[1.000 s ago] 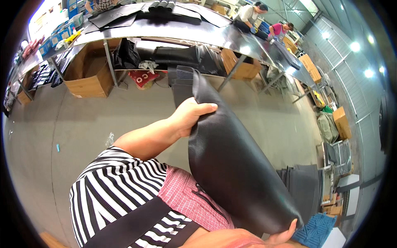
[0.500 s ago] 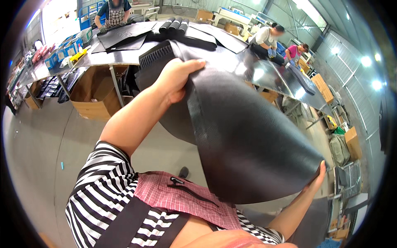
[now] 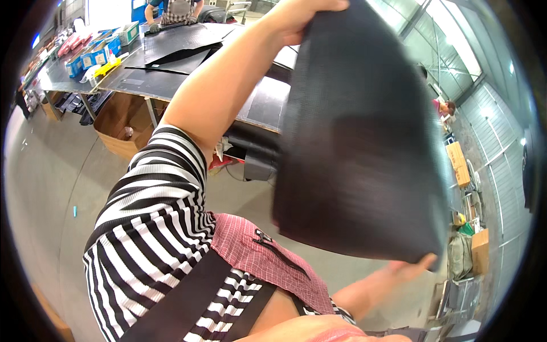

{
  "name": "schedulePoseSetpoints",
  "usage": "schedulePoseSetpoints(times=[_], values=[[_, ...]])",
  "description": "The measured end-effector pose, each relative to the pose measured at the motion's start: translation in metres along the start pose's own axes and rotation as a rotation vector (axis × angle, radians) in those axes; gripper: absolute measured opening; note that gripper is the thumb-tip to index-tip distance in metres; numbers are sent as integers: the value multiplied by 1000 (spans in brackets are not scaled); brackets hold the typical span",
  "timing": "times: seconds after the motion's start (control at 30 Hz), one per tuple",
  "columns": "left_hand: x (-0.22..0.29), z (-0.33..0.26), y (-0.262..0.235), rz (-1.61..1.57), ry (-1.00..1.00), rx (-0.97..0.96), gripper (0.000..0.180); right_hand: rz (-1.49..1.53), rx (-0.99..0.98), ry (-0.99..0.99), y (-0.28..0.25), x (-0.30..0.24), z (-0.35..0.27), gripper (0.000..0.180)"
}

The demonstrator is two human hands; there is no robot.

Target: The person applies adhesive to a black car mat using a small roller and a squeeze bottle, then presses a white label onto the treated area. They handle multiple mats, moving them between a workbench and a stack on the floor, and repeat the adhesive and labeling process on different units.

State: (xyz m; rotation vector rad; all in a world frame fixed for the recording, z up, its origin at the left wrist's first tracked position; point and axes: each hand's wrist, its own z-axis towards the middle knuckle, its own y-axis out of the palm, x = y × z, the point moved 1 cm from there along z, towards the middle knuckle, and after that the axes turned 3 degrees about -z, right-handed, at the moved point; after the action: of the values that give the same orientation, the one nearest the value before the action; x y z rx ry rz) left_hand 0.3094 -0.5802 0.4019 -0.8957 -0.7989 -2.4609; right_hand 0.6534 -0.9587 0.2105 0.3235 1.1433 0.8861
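A large, flexible black sheet (image 3: 364, 142) with a fine-textured surface hangs between my two hands, in front of the worktable. At the top, my left hand (image 3: 307, 16) is raised high with its fingers closed on the sheet's upper edge. Low on the right, my right hand (image 3: 407, 268) grips the bottom corner and looks slightly blurred. The sheet hides most of the table's right part. More black sheets (image 3: 181, 45) lie stacked on the table to the left of it.
Left on the metal-topped table (image 3: 137, 84) stand blue boxes (image 3: 101, 52) and a yellow tool (image 3: 108, 66). An open cardboard box (image 3: 117, 128) sits beneath. A gloved person (image 3: 174, 14) works across the table; another person (image 3: 444, 108) shows at the right. Cartons (image 3: 457, 164) line the right side.
Both hands have shifted: my left hand went up and to the right, my right hand a little down and left. The sheet now hangs more upright and covers more of the table.
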Motion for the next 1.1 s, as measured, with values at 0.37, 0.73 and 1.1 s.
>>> schedulePoseSetpoints(times=[0.37, 0.73, 1.1], values=[[-360, -87, -398, 738, -934, 490, 48, 82, 124, 1170, -8, 408, -145, 39], [-344, -163, -363, 910, -851, 419, 78, -135, 236, 1007, 14, 367, -137, 36], [-345, -116, -362, 394, -1178, 587, 86, -610, 273, 594, 38, 377, -111, 26]])
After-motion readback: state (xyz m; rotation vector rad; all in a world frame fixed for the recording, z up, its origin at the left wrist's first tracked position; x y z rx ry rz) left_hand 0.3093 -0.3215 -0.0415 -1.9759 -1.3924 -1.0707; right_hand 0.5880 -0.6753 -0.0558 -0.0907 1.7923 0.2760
